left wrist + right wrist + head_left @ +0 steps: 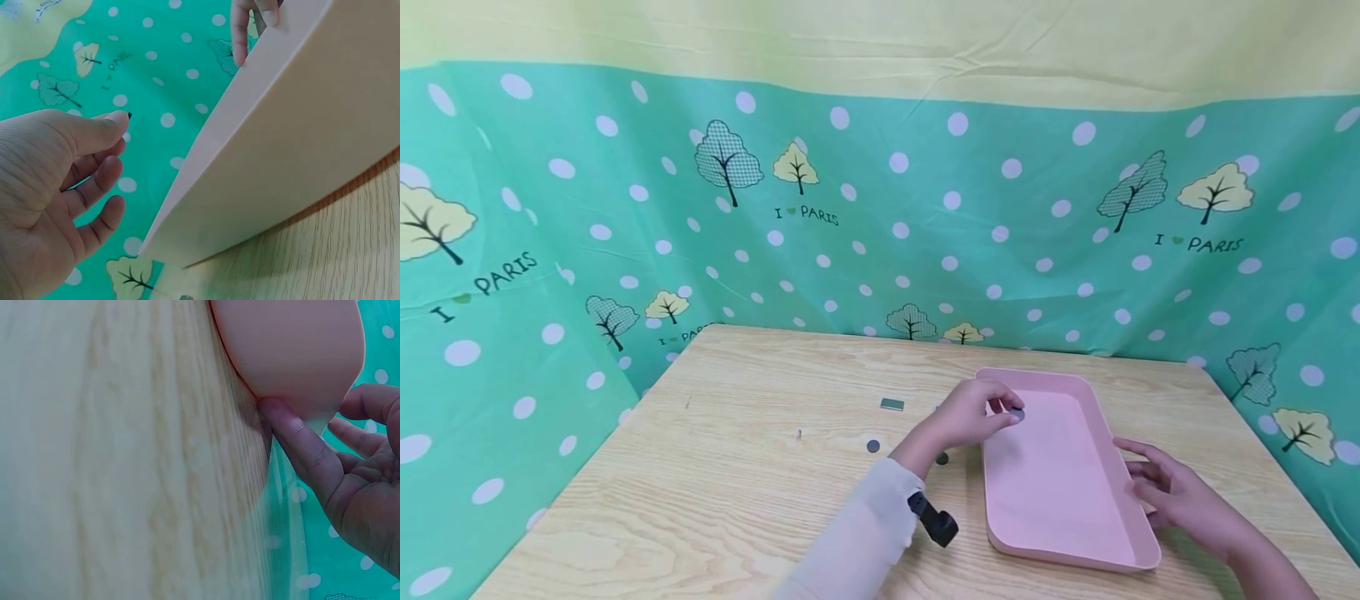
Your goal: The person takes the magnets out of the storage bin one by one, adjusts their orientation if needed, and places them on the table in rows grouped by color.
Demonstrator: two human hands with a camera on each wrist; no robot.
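Note:
My left hand (973,412) pinches a small dark disc (1017,413) between thumb and fingertips, above the left side of a pink tray (1108,467). In the left wrist view only a sliver of the disc (129,115) shows at the thumb tip, and the other fingers curl loosely. My right hand (1180,496) holds the tray's right wall from outside. In the right wrist view its thumb (294,428) presses low on the wall, while a finger touches near the rim. The tray lies flat on the wooden table (760,500).
Left of the tray lie a dark green rectangular piece (892,404), a dark disc (873,446) and another disc (942,458) close to my left wrist. A tiny object (799,434) lies farther left. A polka-dot curtain (850,208) hangs behind the table.

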